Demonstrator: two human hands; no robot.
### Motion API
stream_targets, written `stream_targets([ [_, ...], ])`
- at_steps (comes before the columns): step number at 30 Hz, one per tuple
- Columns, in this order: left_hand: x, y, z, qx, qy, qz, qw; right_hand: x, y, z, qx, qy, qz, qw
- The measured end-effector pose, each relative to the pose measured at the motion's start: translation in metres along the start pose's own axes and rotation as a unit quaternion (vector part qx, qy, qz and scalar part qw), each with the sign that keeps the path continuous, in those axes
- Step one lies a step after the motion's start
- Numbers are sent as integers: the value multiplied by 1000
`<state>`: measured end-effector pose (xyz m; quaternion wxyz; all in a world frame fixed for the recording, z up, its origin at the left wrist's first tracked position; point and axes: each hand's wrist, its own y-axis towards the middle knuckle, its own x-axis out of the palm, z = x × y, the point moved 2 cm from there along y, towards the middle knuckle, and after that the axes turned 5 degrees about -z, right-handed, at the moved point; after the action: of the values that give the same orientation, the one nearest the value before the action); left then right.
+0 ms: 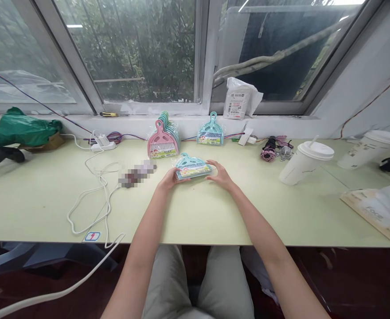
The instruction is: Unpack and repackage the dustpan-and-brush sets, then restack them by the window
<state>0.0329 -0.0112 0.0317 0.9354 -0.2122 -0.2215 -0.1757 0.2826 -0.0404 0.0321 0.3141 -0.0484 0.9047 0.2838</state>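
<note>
Head camera, the one view: I watch a person hold a light-blue dustpan-and-brush pack (193, 168) above or on the pale table (208, 217), straight ahead of the lap; whether its near edge rests there I cannot tell. It lies directly between the two hands, to the right of the left hand (170, 178) and to the left of the right hand (222, 176), so neither has any real reach to it. The left hand grasps its near left corner, fingers tucked below. The right hand curls round the right end, fingertips at the edge; how firmly it presses, I cannot tell.

The pack's handle points far and a little left, toward the window. Its long axis, handle to broad edge, seems to run far to near and looks foreshortened, while the broad edge spans left to right, its right end slightly farther off. Far and left of it, nearer the left hand, stands a row of similar packs with a pink pack (162, 141) in front; far and right stands a single blue pack (210, 134).
</note>
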Motion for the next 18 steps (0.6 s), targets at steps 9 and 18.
stream_targets([
  [9, 4, -8, -1, -5, 83, -82, 993, 1, 0, 9, 84, 59, 56, 993],
  [18, 29, -19, -8, 54, 140, -126, 981, 3, 1, 18, 102, 24, 159, 982],
])
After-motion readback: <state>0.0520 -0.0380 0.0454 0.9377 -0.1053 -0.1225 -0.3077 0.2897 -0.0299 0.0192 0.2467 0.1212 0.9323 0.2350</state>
